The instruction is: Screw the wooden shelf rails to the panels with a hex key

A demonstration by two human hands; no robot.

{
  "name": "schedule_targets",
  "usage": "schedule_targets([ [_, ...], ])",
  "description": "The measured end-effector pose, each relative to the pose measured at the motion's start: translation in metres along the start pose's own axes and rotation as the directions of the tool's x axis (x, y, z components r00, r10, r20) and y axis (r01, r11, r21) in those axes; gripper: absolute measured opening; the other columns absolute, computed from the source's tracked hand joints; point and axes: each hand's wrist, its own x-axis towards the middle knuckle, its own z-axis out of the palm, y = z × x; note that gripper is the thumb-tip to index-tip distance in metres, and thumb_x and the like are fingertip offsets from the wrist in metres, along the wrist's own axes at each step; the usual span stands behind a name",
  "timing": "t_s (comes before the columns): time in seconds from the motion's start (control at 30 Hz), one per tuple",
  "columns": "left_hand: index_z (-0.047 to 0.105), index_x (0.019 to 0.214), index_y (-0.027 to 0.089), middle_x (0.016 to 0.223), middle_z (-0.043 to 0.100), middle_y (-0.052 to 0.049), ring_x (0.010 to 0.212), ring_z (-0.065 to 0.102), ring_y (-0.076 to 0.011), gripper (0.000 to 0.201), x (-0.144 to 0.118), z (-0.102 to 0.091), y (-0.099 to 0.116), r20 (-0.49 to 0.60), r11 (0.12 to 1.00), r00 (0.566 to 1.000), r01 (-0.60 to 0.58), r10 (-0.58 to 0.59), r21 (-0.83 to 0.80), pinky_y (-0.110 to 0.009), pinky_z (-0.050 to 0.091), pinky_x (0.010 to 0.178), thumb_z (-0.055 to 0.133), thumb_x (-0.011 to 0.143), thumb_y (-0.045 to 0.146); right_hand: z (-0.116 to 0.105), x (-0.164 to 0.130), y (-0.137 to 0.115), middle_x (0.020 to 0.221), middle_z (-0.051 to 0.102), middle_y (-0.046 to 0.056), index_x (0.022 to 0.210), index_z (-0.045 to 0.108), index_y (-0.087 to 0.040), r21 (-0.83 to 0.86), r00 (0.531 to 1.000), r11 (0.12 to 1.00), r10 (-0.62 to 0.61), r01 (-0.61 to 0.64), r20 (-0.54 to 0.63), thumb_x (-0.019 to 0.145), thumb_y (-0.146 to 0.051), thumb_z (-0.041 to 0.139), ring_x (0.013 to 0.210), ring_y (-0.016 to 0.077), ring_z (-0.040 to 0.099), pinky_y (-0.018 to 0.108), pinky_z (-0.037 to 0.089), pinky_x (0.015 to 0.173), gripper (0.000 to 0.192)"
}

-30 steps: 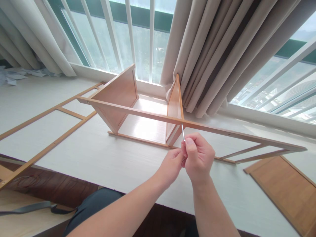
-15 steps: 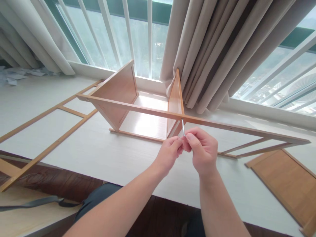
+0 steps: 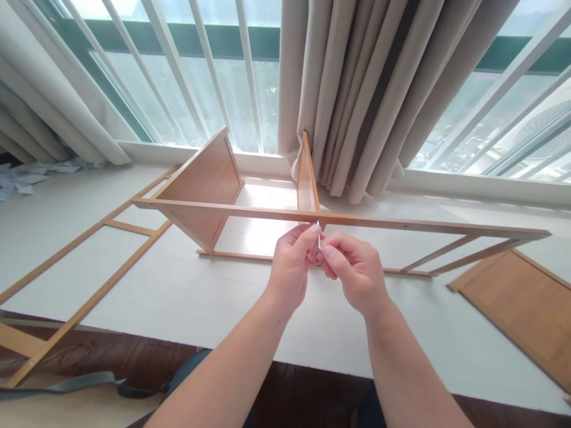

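Observation:
A silver hex key (image 3: 319,240) stands with its upper end at the wooden side rail (image 3: 357,222), where a shelf panel (image 3: 307,178) joins it. My left hand (image 3: 292,255) pinches the key's upper part between thumb and fingers, just under the rail. My right hand (image 3: 353,264) is closed on the lower, bent end; the fingers hide part of the key. The rail belongs to a partly joined wooden frame with a second, larger panel (image 3: 200,178) standing at its left end.
A ladder-like wooden frame (image 3: 111,285) lies on the left of the white surface (image 3: 214,321). At the right lies a loose wooden panel (image 3: 521,309). Beige curtains (image 3: 352,89) hang behind, in front of barred windows. A grey strap (image 3: 80,383) rests at lower left.
My left hand has moved up from beside my right hand to the key's upper part near the rail. My right hand stays at the bent end. The view has shifted slightly.

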Motion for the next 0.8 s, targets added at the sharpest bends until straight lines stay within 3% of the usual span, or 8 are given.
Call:
schedule_targets([
  [0.23, 0.062, 0.065, 0.016, 0.063, 0.049, 0.002, 0.060, 0.049, -0.0098, 0.028, -0.0049, 0.0014, 0.0029, 0.022, 0.997, 0.998, 0.058, -0.057, -0.055, -0.023, 0.045, 0.061, 0.072, 0.088, 0.028, -0.0004, 0.0000, -0.0032, 0.060, 0.052, -0.005, 0.074, 0.059, -0.021, -0.080, 0.999, 0.996, -0.046, 0.045, -0.016, 0.098, -0.028, 0.062, 0.055, 0.0109, 0.048, 0.026, 0.040, 0.054, 0.025],
  [0.47, 0.072, 0.074, 0.014, 0.066, 0.051, 0.002, 0.064, 0.052, -0.0116, 0.019, -0.0011, 0.0014, 0.0021, -0.031, 0.989, 0.994, 0.102, -0.106, -0.105, -0.024, 0.050, 0.063, 0.076, 0.084, 0.029, 0.0046, 0.0009, -0.0029, 0.059, 0.046, -0.007, 0.071, 0.054, -0.021, -0.261, 0.983, 0.956, -0.159, 0.131, -0.090, 0.091, -0.030, 0.074, 0.053, 0.0080, 0.040, 0.022, 0.035, 0.049, 0.030],
  [0.8, 0.071, 0.075, 0.014, 0.068, 0.058, 0.000, 0.061, 0.056, -0.0119, 0.022, -0.0012, 0.0001, 0.0049, 0.016, 0.964, 0.982, 0.190, -0.190, -0.184, -0.025, 0.050, 0.061, 0.076, 0.085, 0.033, 0.0076, 0.0009, 0.0009, 0.062, 0.053, -0.008, 0.079, 0.056, -0.023, -0.361, 0.965, 0.914, -0.239, 0.186, -0.110, 0.085, -0.024, 0.080, 0.054, 0.0079, 0.047, 0.020, 0.043, 0.052, 0.024],
])
